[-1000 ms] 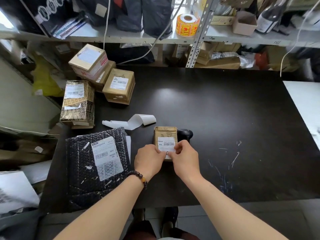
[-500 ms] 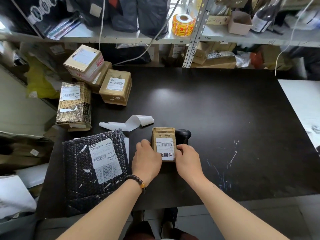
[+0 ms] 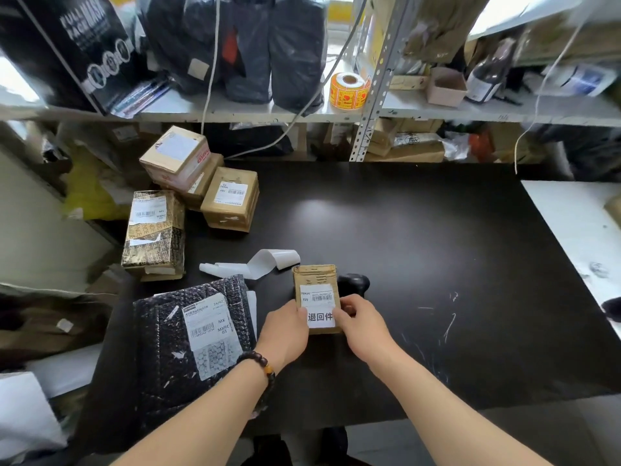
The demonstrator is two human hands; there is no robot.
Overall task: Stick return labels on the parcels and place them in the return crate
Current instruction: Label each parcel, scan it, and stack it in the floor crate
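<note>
Parcel (image 3: 314, 275) lies flat on the table (image 3: 420, 247), right in front of me, between both hands. Return label (image 3: 321, 317) is on the near half of its top face, just below the shipping label (image 3: 317, 295). It looks flat, no lifted corner that I can see.

Grip: left hand (image 3: 284, 332) clasps the parcel's left side, thumb lying on the return label's left edge. Right hand (image 3: 363, 326) pinches the right side, fingers curled at the edge. Both are on the parcel, neither is free.

Handling, my read: small brown card box, taped, far end creased. Probably light, one hand should carry it. Stiff enough for a side squeeze, but the card looks tired, so no crushing. Tape and label paper are smooth, so grip bare card where possible. Can't judge the contents, so treat as fragile: set it down, don't drop it.

Where to hold: the long sides, thumb on one and fingers on the other, about mid-length. Keep fingertips off the label edges so no corner peels. One firm wipe across the return label first wouldn't hurt.

Watch: black object (image 3: 354, 282) sits at the parcel's far right corner. Can't tell whether it touches, or what it is. Lift straight up to clear it. Backing strip (image 3: 258, 264) lies just beyond the parcel, mailer (image 3: 168, 348) near on the left. Crate isn't in view, so I can't say which way to carry.
</note>
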